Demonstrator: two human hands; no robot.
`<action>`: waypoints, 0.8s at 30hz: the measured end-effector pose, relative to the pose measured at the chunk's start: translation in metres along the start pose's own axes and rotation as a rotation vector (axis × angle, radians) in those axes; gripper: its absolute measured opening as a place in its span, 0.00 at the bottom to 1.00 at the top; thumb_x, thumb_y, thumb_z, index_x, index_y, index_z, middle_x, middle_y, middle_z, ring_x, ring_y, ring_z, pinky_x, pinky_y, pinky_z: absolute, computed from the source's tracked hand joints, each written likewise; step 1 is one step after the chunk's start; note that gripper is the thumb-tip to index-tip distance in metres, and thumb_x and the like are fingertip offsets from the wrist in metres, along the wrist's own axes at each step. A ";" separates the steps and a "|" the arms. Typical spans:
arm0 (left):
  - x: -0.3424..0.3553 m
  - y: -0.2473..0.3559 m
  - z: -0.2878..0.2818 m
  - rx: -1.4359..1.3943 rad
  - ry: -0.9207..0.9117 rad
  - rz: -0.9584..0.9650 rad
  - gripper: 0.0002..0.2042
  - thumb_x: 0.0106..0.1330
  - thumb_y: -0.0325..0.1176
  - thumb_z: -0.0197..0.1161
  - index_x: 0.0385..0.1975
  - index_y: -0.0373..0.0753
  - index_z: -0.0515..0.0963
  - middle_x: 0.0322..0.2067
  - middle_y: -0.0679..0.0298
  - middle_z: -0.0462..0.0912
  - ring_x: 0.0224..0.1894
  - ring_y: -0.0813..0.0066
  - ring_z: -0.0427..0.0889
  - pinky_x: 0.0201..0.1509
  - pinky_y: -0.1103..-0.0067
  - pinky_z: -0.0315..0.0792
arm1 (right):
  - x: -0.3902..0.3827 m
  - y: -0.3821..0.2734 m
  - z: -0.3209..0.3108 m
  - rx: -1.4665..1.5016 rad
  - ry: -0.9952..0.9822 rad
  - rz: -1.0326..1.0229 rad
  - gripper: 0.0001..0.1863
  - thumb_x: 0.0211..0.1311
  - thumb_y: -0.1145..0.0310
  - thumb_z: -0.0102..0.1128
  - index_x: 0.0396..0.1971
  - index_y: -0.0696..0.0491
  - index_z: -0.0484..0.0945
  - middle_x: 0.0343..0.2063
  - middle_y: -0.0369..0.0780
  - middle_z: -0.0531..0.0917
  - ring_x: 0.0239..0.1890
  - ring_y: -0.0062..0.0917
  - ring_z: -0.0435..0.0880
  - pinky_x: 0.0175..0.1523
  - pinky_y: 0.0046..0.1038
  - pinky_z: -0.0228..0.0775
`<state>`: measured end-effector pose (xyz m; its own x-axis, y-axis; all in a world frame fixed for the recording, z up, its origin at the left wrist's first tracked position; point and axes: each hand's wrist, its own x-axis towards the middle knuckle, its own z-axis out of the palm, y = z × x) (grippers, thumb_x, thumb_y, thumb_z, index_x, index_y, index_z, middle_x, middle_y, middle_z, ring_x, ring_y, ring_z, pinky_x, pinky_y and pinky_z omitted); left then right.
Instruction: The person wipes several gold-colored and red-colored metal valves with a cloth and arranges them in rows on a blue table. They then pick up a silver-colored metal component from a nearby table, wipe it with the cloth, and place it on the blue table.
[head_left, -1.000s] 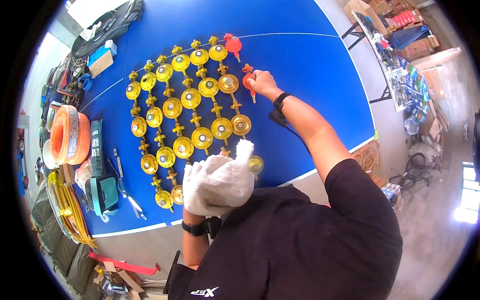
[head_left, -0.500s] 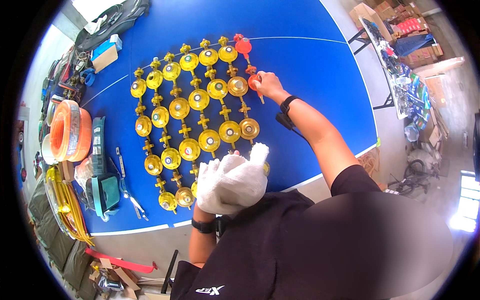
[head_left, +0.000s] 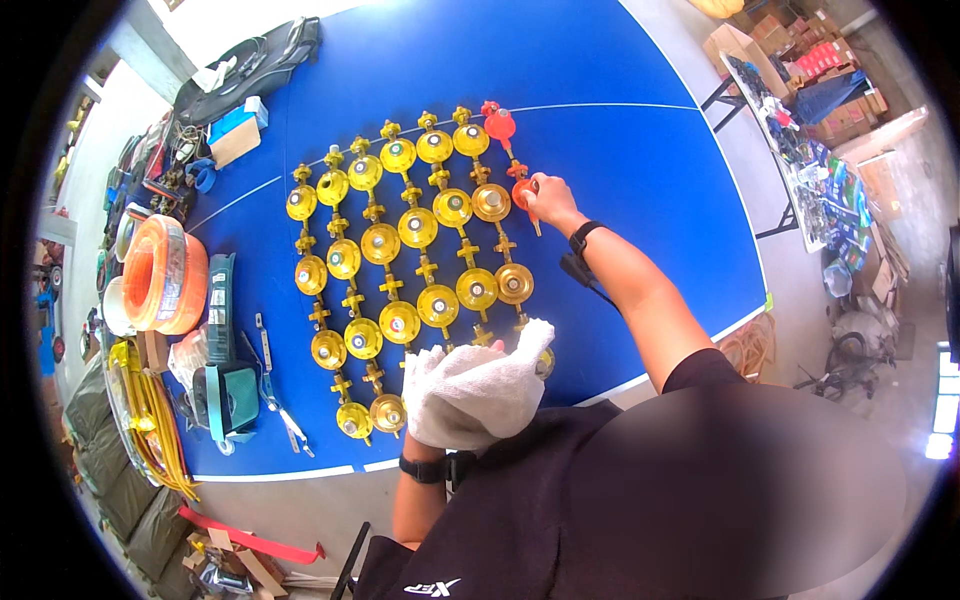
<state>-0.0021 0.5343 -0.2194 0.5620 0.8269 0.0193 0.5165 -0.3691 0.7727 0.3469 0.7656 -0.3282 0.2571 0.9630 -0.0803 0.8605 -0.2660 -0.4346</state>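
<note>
Holding one of two red regulators [head_left: 522, 195]

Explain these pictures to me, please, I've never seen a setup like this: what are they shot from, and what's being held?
There's no machine, just a person's two hands. The view is from a fisheye camera worn on the head, looking down, so straight edges bend. On the blue table, yellow regulators lie in lines, with orange hose to the left. The right hand grips a red regulator, and a second red regulator lies just beyond. A white cloth mostly hides the left hand, so its grip is unclear.
</note>
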 end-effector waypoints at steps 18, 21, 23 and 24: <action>0.009 0.029 -0.020 0.924 -0.010 0.468 0.31 0.64 0.57 0.54 0.69 0.61 0.67 0.61 0.75 0.75 0.54 0.67 0.76 0.53 0.63 0.70 | -0.040 0.001 -0.023 0.072 -0.037 0.081 0.35 0.56 0.52 0.67 0.59 0.53 0.66 0.45 0.54 0.83 0.48 0.50 0.83 0.52 0.46 0.76; 0.018 0.054 -0.033 0.861 0.115 0.521 0.29 0.59 0.58 0.61 0.61 0.59 0.74 0.44 0.69 0.77 0.41 0.65 0.77 0.40 0.65 0.72 | -0.087 0.025 -0.007 0.037 -0.050 0.098 0.33 0.60 0.54 0.64 0.61 0.53 0.65 0.47 0.54 0.82 0.51 0.50 0.82 0.54 0.47 0.75; 0.022 0.064 -0.044 0.795 0.136 0.537 0.28 0.57 0.59 0.64 0.58 0.58 0.78 0.36 0.67 0.78 0.35 0.64 0.78 0.35 0.66 0.73 | -0.132 0.047 0.007 0.074 -0.022 0.084 0.28 0.62 0.56 0.62 0.59 0.52 0.67 0.48 0.54 0.82 0.51 0.50 0.81 0.54 0.47 0.75; 0.026 0.066 -0.048 0.564 0.113 0.543 0.28 0.53 0.51 0.65 0.57 0.56 0.79 0.40 0.70 0.81 0.33 0.64 0.74 0.35 0.67 0.67 | -0.158 0.056 0.011 0.091 0.019 0.092 0.25 0.63 0.57 0.61 0.57 0.51 0.69 0.47 0.53 0.82 0.49 0.50 0.82 0.53 0.47 0.75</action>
<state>0.0155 0.5521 -0.1377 0.7758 0.4966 0.3893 0.4557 -0.8677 0.1986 0.3497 0.5988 -0.3500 0.3419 0.9337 -0.1066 0.7896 -0.3469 -0.5062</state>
